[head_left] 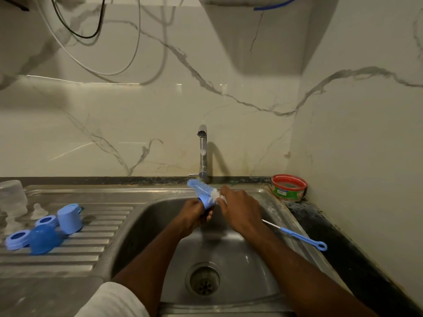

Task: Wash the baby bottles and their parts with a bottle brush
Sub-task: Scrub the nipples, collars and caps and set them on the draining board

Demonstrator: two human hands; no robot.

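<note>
Over the sink basin (231, 252) my left hand (194, 213) grips a small blue bottle part (205, 201). My right hand (238, 208) holds the bottle brush (201, 188) by its handle, and the blue and white bristles lie across the top of that part. On the draining board (68, 255) at the left lie a blue cap (69, 217), a blue dome lid (44, 239), two blue collar rings (17, 239) (47, 220), a clear teat (38, 210) and a clear bottle (12, 196).
The tap (203, 152) stands behind the sink with a thin stream of water falling from it. A thin blue teat brush (297, 235) lies on the sink's right rim. A red and green tub (289, 187) sits in the back right corner. The drain (202, 279) is open.
</note>
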